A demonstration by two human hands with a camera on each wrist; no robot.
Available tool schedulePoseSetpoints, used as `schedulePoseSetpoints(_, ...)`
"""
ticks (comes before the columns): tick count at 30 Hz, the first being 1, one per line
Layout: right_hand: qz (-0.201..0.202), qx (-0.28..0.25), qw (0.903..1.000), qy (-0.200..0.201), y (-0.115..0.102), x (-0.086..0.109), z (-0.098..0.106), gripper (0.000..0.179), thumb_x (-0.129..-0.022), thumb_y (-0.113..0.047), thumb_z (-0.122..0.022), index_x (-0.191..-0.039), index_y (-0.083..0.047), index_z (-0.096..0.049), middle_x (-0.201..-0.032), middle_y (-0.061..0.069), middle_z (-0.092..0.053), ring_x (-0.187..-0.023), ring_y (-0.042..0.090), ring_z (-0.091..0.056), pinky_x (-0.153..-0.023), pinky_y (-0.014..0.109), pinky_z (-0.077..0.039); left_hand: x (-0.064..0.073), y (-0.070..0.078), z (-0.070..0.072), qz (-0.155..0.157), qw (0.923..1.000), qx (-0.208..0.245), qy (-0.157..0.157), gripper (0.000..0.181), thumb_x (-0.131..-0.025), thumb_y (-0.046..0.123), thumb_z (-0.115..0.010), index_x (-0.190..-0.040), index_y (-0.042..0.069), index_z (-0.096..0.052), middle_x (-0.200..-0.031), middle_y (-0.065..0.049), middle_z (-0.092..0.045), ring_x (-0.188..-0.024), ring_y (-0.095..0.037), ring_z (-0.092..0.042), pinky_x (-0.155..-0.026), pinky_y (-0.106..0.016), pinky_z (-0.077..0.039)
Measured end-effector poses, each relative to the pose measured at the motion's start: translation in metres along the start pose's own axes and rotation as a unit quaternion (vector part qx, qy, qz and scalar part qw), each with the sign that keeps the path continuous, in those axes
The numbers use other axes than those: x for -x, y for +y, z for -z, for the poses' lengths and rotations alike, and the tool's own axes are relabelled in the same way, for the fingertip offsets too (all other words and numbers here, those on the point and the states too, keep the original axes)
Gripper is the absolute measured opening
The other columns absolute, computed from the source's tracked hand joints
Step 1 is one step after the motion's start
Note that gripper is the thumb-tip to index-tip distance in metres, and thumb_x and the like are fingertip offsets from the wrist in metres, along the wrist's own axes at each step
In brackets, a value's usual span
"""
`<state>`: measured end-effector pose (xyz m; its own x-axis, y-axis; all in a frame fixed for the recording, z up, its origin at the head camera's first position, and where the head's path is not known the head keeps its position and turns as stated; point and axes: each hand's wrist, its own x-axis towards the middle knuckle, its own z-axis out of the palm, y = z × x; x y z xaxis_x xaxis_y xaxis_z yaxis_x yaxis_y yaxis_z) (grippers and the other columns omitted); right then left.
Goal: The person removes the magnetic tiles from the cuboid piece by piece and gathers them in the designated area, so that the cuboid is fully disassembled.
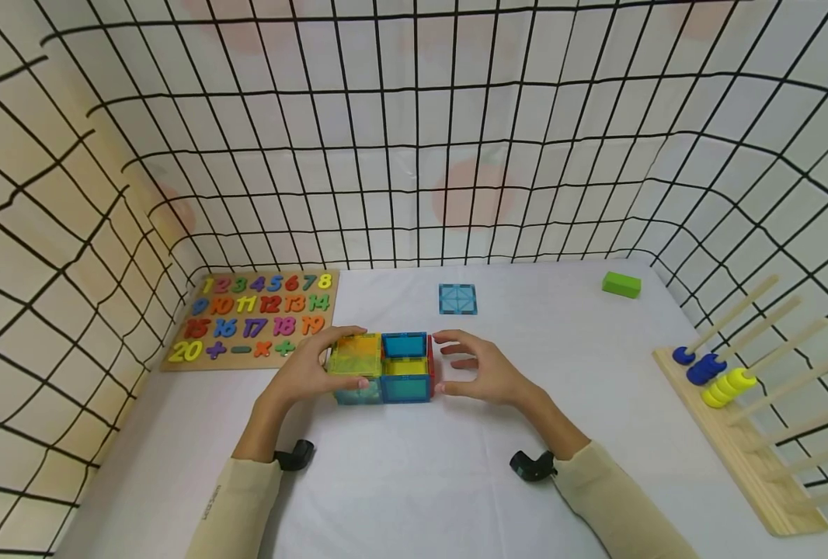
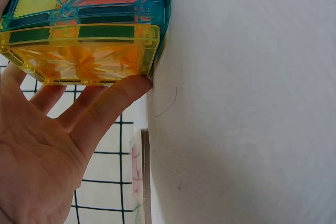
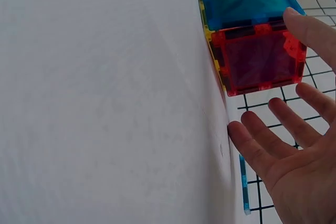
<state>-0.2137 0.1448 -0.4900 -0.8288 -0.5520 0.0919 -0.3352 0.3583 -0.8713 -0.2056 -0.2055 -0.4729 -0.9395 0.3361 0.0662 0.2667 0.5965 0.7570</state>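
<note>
A two-cell box of see-through magnetic tiles (image 1: 405,389) stands on the white cloth, with blue sides. A yellow tile (image 1: 355,357) covers its left cell; the right cell is uncovered on top and shows a yellow floor. My left hand (image 1: 302,371) grips the left cell, thumb at the front and fingers around the back and end. At the right end is a red tile (image 3: 261,59). Beside it my right hand (image 1: 487,374) has its fingers spread, with the thumb tip right at the red tile's edge in the right wrist view.
Behind the box lies a loose blue tile (image 1: 457,300). A wooden number board (image 1: 246,362) is at the back left, a green block (image 1: 621,285) at the back right. A peg rack (image 1: 739,446) with blue and yellow beads stands right. Black wire mesh (image 1: 417,147) encloses the table.
</note>
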Motion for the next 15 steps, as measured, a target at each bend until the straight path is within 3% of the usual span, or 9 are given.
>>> schedulePoseSetpoints(9, -0.004, 0.007, 0.9998, -0.020, -0.0014, -0.0033, -0.0052, 0.089, -0.082, -0.033, -0.088, -0.156, -0.024, -0.039, -0.158, 0.006, -0.048, -0.139, 0.034, -0.055, -0.108, 0.049, -0.053, -0.0008, -0.0018, -0.0008, -0.004, 1.0000, 0.004, -0.001, 0.078, -0.071, 0.054, -0.091, -0.141, 0.044, -0.057, -0.148, 0.007, -0.057, -0.136, -0.029, -0.051, -0.112, -0.065, -0.043)
schedulePoseSetpoints(15, -0.019, -0.006, 0.9995, -0.027, 0.0006, -0.0060, -0.0083, 0.088, -0.083, -0.031, -0.088, -0.155, -0.020, -0.039, -0.158, 0.008, -0.047, -0.140, 0.034, -0.055, -0.110, 0.047, -0.051, -0.0001, -0.0008, -0.0007, -0.001, 1.0000, 0.001, 0.000, 0.079, -0.071, 0.054, -0.090, -0.142, 0.042, -0.057, -0.148, 0.007, -0.057, -0.136, -0.029, -0.050, -0.112, -0.065, -0.043)
